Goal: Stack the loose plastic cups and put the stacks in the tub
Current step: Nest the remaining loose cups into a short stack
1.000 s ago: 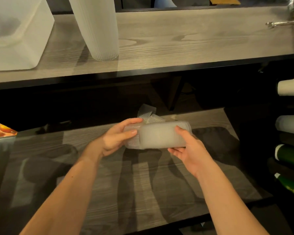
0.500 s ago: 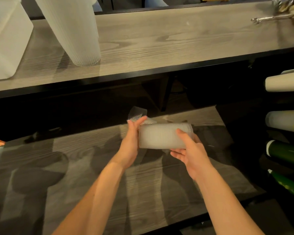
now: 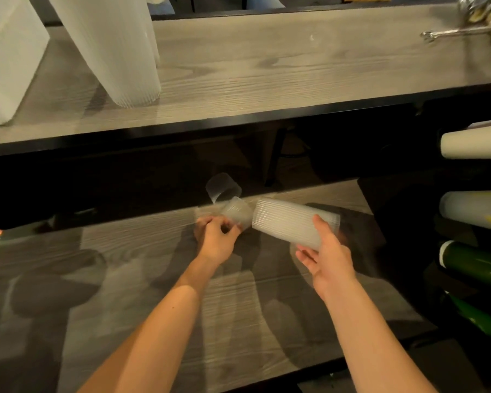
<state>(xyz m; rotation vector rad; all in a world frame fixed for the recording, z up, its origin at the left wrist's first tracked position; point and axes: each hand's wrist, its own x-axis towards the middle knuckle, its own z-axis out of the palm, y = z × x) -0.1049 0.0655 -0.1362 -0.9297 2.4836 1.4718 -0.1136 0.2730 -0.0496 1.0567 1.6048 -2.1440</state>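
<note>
While the right hand cradles a short stack over the lower shelf, the left hand grabs a loose cup, so plenty's left before the tub.

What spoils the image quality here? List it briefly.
Head view: dim warm light; motion blur smears the left hand and its loose cup; the right hand and cup stack are sharper; soft overlapping shadows cross the lower shelf; wide-angle bend curves the upper shelf.

Dim, warm indoor light leaves the lower shelf streaked with soft overlapping shadows; wide-angle distortion bows the worktop edge, detail slightly blurred.
</note>
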